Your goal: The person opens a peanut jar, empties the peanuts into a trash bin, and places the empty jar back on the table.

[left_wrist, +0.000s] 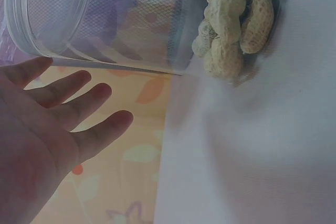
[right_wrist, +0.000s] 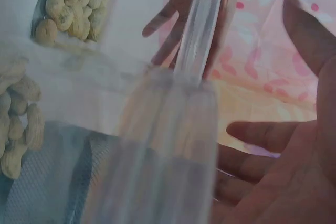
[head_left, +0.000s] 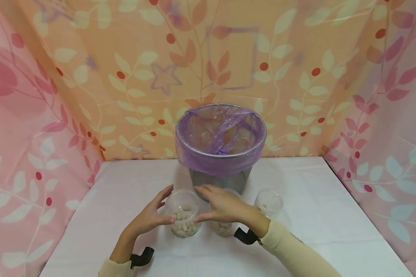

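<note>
Wire-look metal mesh, grey and finely textured, forms the bin (head_left: 236, 179), topped by a smooth metal rim. Its purple liner (head_left: 222, 163) is thin, glossy, crinkled plastic. From the bin, the jars at seven o'clock (head_left: 182, 198), six and four are smooth, clear, shiny plastic. The peanuts (head_left: 185, 227) have rough, matt, ridged shells. Matt white cloth covers the table (head_left: 131, 190); printed fabric hangs at twelve o'clock (head_left: 228, 50), softly creased. The sleeve (head_left: 294, 246) at five o'clock is matt cloth.

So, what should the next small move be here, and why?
Probably bring the left hand and right hand in to grip the leftmost jar: they sit on either side of it, fingers spread, and neither yet curls round it.
</note>
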`<state>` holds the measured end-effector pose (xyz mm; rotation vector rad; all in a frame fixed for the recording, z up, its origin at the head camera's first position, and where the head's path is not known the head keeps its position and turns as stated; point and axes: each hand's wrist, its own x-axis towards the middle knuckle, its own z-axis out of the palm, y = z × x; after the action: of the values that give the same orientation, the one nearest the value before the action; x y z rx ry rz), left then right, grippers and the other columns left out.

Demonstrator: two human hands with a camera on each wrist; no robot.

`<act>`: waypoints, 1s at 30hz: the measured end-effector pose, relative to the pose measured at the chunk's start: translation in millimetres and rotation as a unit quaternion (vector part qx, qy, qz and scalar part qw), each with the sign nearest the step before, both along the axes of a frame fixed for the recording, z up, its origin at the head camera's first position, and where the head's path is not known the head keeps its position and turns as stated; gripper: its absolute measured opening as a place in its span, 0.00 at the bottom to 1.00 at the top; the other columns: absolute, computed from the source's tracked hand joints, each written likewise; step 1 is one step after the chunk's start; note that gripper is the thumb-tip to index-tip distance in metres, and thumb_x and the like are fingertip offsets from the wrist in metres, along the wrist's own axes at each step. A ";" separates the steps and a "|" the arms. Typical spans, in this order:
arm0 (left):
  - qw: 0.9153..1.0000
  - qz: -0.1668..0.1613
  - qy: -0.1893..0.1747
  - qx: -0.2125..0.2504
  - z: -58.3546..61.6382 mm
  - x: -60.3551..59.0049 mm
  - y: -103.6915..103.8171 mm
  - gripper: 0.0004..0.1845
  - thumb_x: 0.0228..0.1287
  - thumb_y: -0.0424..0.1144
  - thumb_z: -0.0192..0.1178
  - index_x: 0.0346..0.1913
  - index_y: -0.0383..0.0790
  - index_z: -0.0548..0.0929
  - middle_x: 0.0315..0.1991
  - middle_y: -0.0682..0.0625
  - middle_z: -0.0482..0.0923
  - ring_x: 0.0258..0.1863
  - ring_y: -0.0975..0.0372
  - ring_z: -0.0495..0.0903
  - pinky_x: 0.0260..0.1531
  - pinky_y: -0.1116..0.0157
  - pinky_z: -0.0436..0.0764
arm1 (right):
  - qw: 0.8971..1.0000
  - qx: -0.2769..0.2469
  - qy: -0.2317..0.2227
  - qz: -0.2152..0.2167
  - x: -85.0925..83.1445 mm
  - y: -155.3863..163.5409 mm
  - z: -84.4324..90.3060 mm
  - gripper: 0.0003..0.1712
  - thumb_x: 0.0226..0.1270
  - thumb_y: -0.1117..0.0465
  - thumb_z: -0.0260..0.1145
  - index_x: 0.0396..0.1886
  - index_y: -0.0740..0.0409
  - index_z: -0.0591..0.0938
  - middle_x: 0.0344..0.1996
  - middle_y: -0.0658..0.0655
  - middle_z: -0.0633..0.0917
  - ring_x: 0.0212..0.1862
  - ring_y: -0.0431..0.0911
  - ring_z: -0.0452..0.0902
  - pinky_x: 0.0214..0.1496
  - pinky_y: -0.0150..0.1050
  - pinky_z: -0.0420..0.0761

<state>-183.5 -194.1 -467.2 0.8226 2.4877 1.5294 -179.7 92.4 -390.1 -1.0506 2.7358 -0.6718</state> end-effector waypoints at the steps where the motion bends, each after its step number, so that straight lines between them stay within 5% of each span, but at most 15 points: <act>1: 1.000 -0.001 -0.001 0.000 -0.6 0.3 -0.4 0.53 0.52 0.44 0.73 0.77 0.44 0.51 0.76 0.37 0.54 0.73 0.38 0.54 0.63 0.34 0.63 | 1.000 0.001 -0.001 -0.001 -0.4 -1.9 -0.9 0.54 0.55 0.33 0.68 0.74 0.57 0.62 0.70 0.58 0.69 0.70 0.54 0.66 0.69 0.51 0.71; 11: 1.000 -0.013 -0.009 -0.002 -8.8 1.2 -2.8 0.54 0.53 0.47 0.73 0.77 0.43 0.49 0.76 0.34 0.51 0.73 0.36 0.53 0.61 0.34 0.66 | 0.999 0.040 0.011 0.000 -4.4 -18.0 -5.9 0.57 0.55 0.35 0.70 0.75 0.62 0.58 0.70 0.62 0.68 0.71 0.55 0.66 0.70 0.50 0.70; 16: 0.999 -0.013 -0.041 -0.002 -11.2 0.8 -2.3 0.56 0.51 0.44 0.74 0.77 0.41 0.48 0.76 0.33 0.49 0.73 0.37 0.55 0.62 0.36 0.67 | 0.998 0.058 0.008 -0.009 -6.6 -27.1 -8.1 0.60 0.53 0.36 0.72 0.75 0.65 0.56 0.71 0.64 0.67 0.71 0.56 0.65 0.72 0.49 0.68; 25: 0.994 -0.037 -0.097 0.037 -20.7 1.3 2.4 0.56 0.48 0.35 0.75 0.76 0.42 0.50 0.71 0.35 0.59 0.69 0.37 0.61 0.61 0.35 0.67 | 0.998 0.068 0.001 -0.019 -7.3 -35.8 -14.7 0.65 0.48 0.40 0.77 0.74 0.70 0.55 0.70 0.67 0.67 0.70 0.57 0.67 0.72 0.48 0.68; 30: 0.994 -0.014 -0.105 0.028 -22.9 2.1 5.1 0.54 0.48 0.35 0.75 0.75 0.42 0.53 0.70 0.38 0.63 0.67 0.39 0.64 0.61 0.40 0.69 | 0.997 0.081 0.007 -0.018 -8.2 -39.9 -15.2 0.63 0.48 0.40 0.77 0.73 0.70 0.57 0.70 0.67 0.68 0.70 0.56 0.67 0.72 0.45 0.68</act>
<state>-181.4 -189.1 -490.1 0.6631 2.2837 1.5921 -187.9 52.6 -405.3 -0.9770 2.7720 -0.4406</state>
